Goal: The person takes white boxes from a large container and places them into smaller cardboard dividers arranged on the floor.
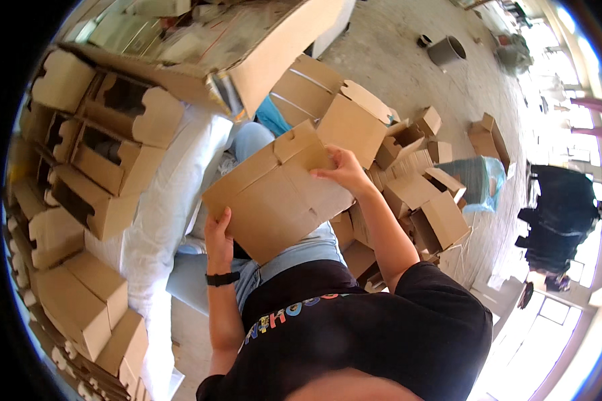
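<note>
A flattened brown cardboard box [277,200] is held tilted above my lap, with fold lines and a small slot across its face. My left hand [219,235] grips its left edge, thumb on the near face and the other fingers mostly hidden behind. At the box's upper right edge, my right hand [344,168] pinches the board between thumb and fingers. Just beyond it, a larger brown carton [353,127] stands near my right hand.
Open cartons [438,217] lie piled on the floor to my right, beside a plastic-wrapped bundle [471,182]. On the left, several open boxes [100,150] are stacked along a white-covered surface [174,174]. A large carton [274,60] stands ahead; a grey bin [447,51] is farther off.
</note>
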### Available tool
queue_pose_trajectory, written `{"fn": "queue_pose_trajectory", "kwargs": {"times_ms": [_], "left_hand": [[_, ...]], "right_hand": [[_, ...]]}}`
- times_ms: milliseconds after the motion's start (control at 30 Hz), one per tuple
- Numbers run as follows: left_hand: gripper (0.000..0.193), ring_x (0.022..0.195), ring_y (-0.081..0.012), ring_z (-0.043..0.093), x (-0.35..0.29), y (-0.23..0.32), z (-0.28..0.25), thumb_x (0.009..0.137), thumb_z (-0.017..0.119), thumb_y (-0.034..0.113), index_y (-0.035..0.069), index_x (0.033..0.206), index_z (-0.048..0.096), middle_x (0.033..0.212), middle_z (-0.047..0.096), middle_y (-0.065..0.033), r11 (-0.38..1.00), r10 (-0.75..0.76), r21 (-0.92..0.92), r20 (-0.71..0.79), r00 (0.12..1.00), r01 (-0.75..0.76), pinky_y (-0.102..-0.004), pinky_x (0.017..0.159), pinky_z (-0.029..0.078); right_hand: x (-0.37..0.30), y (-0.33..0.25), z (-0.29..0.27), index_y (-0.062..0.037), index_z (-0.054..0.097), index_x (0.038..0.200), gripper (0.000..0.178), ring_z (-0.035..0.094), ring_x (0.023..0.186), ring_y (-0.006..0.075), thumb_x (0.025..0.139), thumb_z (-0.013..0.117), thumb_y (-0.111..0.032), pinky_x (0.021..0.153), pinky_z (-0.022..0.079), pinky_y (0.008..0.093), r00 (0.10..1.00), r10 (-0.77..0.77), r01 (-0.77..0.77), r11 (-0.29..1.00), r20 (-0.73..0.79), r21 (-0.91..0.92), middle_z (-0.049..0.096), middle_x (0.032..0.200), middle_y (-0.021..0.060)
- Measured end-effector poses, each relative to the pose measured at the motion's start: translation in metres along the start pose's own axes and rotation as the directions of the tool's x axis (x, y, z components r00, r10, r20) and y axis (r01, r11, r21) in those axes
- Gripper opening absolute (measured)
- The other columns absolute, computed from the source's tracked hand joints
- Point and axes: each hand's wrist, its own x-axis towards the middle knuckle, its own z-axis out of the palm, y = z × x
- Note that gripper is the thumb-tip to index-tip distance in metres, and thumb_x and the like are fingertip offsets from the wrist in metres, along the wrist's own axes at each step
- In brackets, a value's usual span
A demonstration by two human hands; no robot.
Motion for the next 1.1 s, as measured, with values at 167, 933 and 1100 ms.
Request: {"fn": "queue_pose_trajectory", "kwargs": {"times_ms": [167, 933, 1100], "left_hand": [[0.034, 0.116, -0.0231, 0.056, 0.003, -0.016, -0.005, 0.097, 0.055, 0.018, 0.003, 0.126, 0.051, 0.128, 0.056, -0.0139, 0.995, 0.019, 0.095, 0.021, 1.0, -0.021, -0.0348, 0.098, 0.047], [0.028, 0.113, -0.0184, 0.056, 0.0, -0.026, 0.011, 0.097, 0.052, 0.011, 0.001, 0.122, 0.055, 0.123, 0.059, -0.0095, 0.815, -0.074, 0.578, 0.023, 0.997, 0.047, -0.0318, 0.098, 0.043], [0.026, 0.111, -0.018, 0.057, 0.021, -0.023, 0.028, 0.096, 0.053, 0.008, -0.001, 0.12, 0.055, 0.121, 0.06, -0.0102, 0.714, 0.035, 0.685, 0.166, 0.985, -0.141, -0.0316, 0.1, 0.043]], "right_hand": [[-0.007, 0.018, -0.058, -0.0036, 0.061, 0.107, 0.03, 0.064, 0.085, 0.0164, 0.079, 0.072, 0.002, 0.074, 0.055, 0.0306, 0.774, -0.031, 0.279, 0.913, -0.633, 0.296, 0.068, 0.098, 0.0086], [0.08, 0.159, -0.029, -0.0155, 0.048, 0.135, 0.063, 0.044, 0.125, 0.0267, 0.079, 0.069, -0.035, 0.099, 0.038, 0.0411, 0.891, -0.171, -0.284, 0.512, -0.42, -0.811, 0.047, 0.135, 0.0111], [0.102, 0.139, -0.071, -0.0249, 0.037, 0.144, 0.093, 0.026, 0.139, 0.0338, 0.064, 0.079, -0.046, 0.109, 0.027, 0.0546, 0.864, -0.273, -0.282, 0.434, -0.423, -0.856, 0.026, 0.151, 0.0142]]}}
